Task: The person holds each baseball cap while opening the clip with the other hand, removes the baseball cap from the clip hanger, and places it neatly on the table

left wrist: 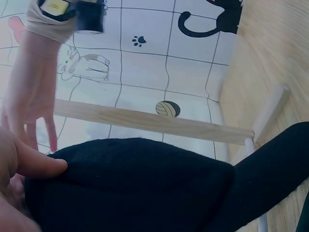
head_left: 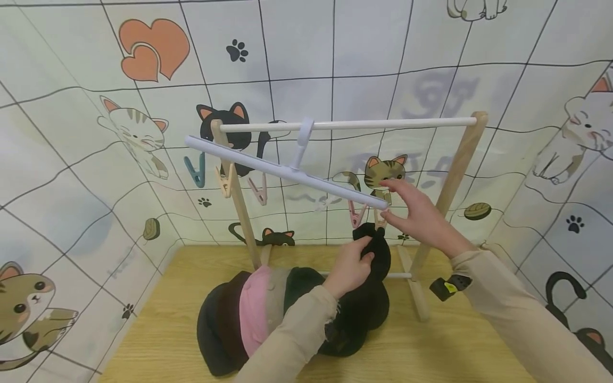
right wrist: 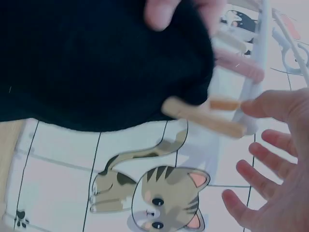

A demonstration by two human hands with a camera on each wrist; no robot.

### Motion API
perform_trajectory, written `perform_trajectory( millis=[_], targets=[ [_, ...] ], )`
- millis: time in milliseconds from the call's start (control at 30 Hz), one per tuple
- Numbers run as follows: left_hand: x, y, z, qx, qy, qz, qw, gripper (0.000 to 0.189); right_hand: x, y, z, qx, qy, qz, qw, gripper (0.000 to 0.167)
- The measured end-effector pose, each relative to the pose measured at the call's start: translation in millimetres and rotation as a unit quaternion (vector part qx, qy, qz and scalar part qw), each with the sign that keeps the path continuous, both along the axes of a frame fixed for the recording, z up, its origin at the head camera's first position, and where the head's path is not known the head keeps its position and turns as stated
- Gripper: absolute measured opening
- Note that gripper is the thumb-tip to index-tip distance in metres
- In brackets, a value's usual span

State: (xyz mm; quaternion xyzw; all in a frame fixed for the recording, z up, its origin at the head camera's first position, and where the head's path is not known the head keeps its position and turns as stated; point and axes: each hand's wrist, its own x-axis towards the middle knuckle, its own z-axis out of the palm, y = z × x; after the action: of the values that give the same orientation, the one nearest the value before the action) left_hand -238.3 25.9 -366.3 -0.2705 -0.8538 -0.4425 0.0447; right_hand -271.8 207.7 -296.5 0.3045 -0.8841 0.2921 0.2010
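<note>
A black cap (head_left: 378, 260) hangs at the right end of a pale lilac hanger (head_left: 297, 174), its upper edge at a beige clip (right wrist: 205, 117). My left hand (head_left: 351, 266) pinches this cap between thumb and fingers; in the left wrist view its thumb (left wrist: 46, 163) presses the dark cloth. Beside the hanger's right tip is my right hand (head_left: 419, 215), fingers spread and apart from the cap. Its thumb (right wrist: 273, 104) is close to the clip's handle in the right wrist view; whether they touch I cannot tell. A pink clip (head_left: 356, 214) hangs just left of the beige one.
The hanger hooks over the white bar (head_left: 397, 124) of a wooden rack (head_left: 457, 159). On its left side hang a blue clip (head_left: 196, 170), another beige clip (head_left: 225, 181) and another pink clip (head_left: 258, 189). Several caps, one pink (head_left: 254, 303), lie overlapping on the wooden table (head_left: 153, 324).
</note>
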Motion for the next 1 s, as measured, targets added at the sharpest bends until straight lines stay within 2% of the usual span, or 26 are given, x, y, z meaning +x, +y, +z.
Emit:
perform_trajectory(
  millis=[100, 300, 433, 533, 633, 833, 1000],
  targets=[
    [3.4, -0.9, 1.4, 0.012, -0.006, -0.014, 0.9998, 0.033, 2.6, 7, -3.1, 0.027, -0.008, 0.012, 0.9995, 0.06],
    [6.7, -3.9, 4.9, 0.025, -0.015, -0.039, 0.9988, 0.033, 8.3, 22, -13.8, 0.028, -0.064, 0.059, 0.9958, 0.066],
    [8.6, -5.3, 7.5, 0.017, 0.002, -0.047, 0.9988, 0.031, 11.7, 29, -12.9, 0.015, -0.091, 0.091, 0.9915, 0.065],
    [10.1, -6.0, 9.2, 0.008, 0.017, -0.055, 0.9983, 0.029, 12.4, 30, -9.7, 0.003, -0.122, 0.102, 0.9873, 0.058],
    [11.1, -7.1, 10.6, 0.002, 0.028, -0.066, 0.9974, 0.027, 11.7, 30, -6.1, -0.002, -0.134, 0.116, 0.9842, 0.052],
    [11.4, -9.4, 12.1, 0.004, 0.037, -0.09, 0.9953, 0.026, 8.9, 32, 1.5, -0.02, -0.197, 0.149, 0.9688, 0.046],
    [12.1, -10.5, 12.4, 0.002, 0.043, -0.095, 0.9945, 0.025, 9.3, 32, 5.4, -0.019, -0.247, 0.153, 0.9568, 0.045]
  ],
)
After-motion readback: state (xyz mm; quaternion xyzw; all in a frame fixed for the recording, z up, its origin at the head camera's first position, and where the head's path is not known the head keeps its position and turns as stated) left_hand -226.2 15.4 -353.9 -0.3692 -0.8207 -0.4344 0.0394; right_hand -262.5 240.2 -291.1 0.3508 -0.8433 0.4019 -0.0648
